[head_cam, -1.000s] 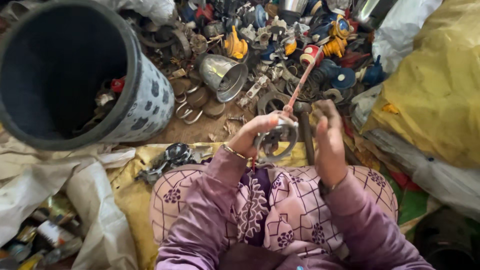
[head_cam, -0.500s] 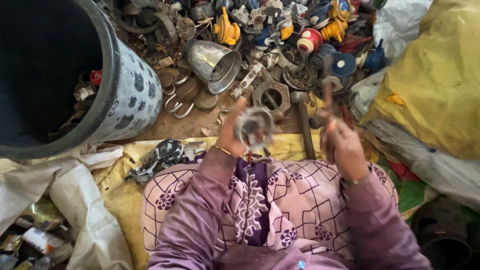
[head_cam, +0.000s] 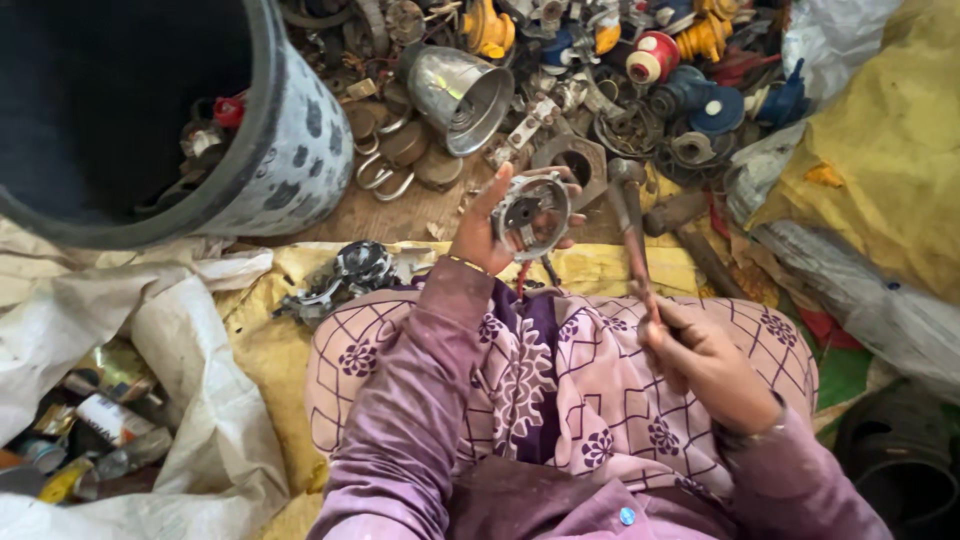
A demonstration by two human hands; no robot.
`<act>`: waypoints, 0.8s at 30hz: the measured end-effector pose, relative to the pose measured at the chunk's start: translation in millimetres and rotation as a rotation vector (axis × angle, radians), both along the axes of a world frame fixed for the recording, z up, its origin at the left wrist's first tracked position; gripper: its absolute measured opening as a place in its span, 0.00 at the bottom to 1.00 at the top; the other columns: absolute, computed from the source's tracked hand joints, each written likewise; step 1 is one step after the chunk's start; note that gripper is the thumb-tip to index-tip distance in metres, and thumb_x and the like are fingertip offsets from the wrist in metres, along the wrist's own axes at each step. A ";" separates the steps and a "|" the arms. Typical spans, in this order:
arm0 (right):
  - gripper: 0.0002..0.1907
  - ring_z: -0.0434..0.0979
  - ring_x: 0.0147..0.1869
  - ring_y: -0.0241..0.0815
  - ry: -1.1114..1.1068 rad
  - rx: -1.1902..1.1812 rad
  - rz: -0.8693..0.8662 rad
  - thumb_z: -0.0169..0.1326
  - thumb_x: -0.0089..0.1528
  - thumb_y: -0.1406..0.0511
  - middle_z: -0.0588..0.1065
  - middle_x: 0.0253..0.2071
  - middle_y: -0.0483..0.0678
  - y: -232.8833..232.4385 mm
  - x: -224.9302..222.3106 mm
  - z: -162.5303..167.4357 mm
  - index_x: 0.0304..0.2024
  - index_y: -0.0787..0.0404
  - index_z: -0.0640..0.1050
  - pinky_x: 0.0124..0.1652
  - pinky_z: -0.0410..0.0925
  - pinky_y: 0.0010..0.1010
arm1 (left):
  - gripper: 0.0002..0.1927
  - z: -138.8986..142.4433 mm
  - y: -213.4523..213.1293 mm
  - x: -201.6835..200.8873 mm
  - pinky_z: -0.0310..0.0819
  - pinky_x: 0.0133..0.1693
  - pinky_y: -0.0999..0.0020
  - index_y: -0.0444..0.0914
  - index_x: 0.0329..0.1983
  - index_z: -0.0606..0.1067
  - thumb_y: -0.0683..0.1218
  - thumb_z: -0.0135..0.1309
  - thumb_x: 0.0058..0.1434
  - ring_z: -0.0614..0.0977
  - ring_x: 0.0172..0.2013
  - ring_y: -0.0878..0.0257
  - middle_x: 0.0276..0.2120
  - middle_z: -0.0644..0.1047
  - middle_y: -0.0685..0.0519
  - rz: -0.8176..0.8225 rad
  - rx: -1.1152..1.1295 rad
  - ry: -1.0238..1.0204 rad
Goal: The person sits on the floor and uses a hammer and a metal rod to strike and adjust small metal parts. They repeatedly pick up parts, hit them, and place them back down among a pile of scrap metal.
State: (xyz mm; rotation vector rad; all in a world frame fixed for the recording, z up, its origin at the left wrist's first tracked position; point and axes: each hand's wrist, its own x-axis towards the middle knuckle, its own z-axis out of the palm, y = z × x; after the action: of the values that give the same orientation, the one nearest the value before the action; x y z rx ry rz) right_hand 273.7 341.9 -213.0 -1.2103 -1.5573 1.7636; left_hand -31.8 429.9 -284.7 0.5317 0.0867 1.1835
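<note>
A large black bin (head_cam: 130, 110) filled the upper left of the frame. At centre, the left hand (head_cam: 490, 225) was clamped on a round metal casing (head_cam: 530, 212), lifted higher than half a second earlier. To its right, the right hand (head_cam: 705, 365), drawn back lower, gripped a hammer (head_cam: 632, 230) raised beside the casing, suggesting a blow in preparation.

Round grey metal part (head_cam: 530, 213) upright in fingers; hammer (head_cam: 632, 232) raised beside.
</note>
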 end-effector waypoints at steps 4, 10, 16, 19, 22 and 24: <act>0.40 0.74 0.37 0.33 0.152 -0.430 -0.180 0.48 0.56 0.77 0.74 0.39 0.39 -11.1 2.8 32.9 0.72 0.56 0.64 0.37 0.69 0.23 | 0.38 -2.2 5.5 -1.7 0.82 0.49 0.45 0.26 0.70 0.65 0.64 0.46 0.74 0.83 0.52 0.39 0.58 0.77 0.35 0.053 -0.001 0.044; 0.26 0.59 0.15 0.26 0.314 -0.334 -0.070 0.46 0.65 0.69 0.79 0.46 0.49 -30.8 8.4 30.4 0.67 0.67 0.68 0.13 0.57 0.21 | 0.34 -5.4 10.3 -1.7 0.83 0.44 0.42 0.25 0.66 0.70 0.61 0.47 0.77 0.84 0.43 0.48 0.52 0.79 0.36 0.075 -0.067 0.108; 0.25 0.56 0.15 0.27 0.157 -0.384 -0.124 0.45 0.65 0.68 0.82 0.41 0.56 -36.0 13.6 12.5 0.65 0.67 0.70 0.13 0.51 0.20 | 0.38 -5.3 13.4 6.0 0.84 0.49 0.54 0.23 0.63 0.71 0.64 0.48 0.72 0.86 0.44 0.45 0.51 0.81 0.32 -0.022 -0.103 0.114; 0.25 0.56 0.16 0.27 0.214 -0.395 -0.159 0.47 0.66 0.69 0.79 0.37 0.53 -35.8 9.7 9.2 0.67 0.66 0.70 0.14 0.52 0.20 | 0.38 -4.6 13.4 11.1 0.84 0.45 0.55 0.23 0.61 0.72 0.64 0.49 0.69 0.86 0.43 0.42 0.48 0.80 0.34 -0.075 -0.080 0.201; 0.26 0.56 0.15 0.27 0.148 -0.371 -0.133 0.47 0.65 0.69 0.80 0.37 0.54 -33.2 4.8 8.2 0.67 0.66 0.70 0.15 0.52 0.20 | 0.38 -5.9 12.5 14.1 0.84 0.45 0.53 0.22 0.59 0.72 0.64 0.50 0.70 0.86 0.43 0.41 0.47 0.80 0.33 -0.081 -0.087 0.222; 0.26 0.57 0.15 0.27 0.156 -0.371 -0.121 0.47 0.66 0.68 0.80 0.37 0.54 -31.8 2.7 8.0 0.67 0.66 0.70 0.15 0.53 0.20 | 0.38 -8.0 11.0 15.7 0.84 0.44 0.53 0.22 0.59 0.73 0.64 0.50 0.69 0.86 0.43 0.41 0.46 0.81 0.33 -0.092 -0.103 0.236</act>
State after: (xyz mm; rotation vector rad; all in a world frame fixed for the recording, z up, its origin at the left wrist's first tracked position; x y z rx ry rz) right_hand 276.4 310.1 -205.0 -1.2661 -1.0763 2.0692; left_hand -16.1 441.0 -292.7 0.5767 0.3206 1.0169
